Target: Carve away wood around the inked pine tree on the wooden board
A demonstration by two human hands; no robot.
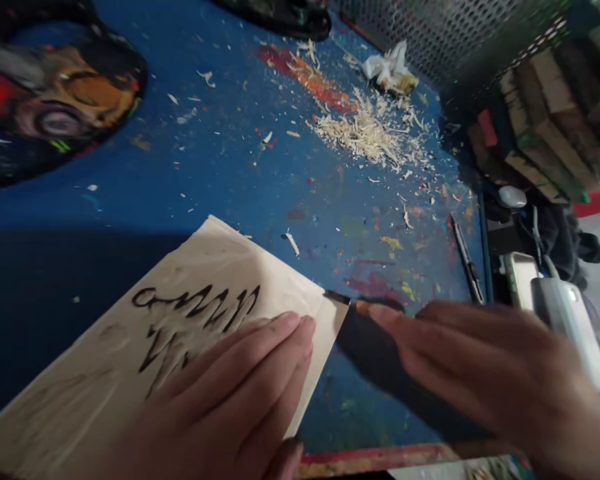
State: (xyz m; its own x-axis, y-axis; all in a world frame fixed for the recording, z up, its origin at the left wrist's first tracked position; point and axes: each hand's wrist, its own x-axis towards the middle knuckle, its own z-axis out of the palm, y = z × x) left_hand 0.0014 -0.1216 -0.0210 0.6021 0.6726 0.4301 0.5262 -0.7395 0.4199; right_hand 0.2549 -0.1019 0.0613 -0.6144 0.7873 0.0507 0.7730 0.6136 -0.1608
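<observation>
A pale wooden board with dark curved lettering carved or drawn on it lies at the lower left of the blue table. My left hand rests flat on its right part, fingers stretched out and covering some of the strokes. At the board's right corner, the dark blade of a carving tool touches the edge. My right hand, a little blurred, is closed round the tool's handle, with the index finger forward near the blade.
Wood shavings lie in a pile on the paint-stained blue table. A paint palette is at the upper left, a crumpled tissue at the back. A black pen, stacked blocks and a white device are at the right.
</observation>
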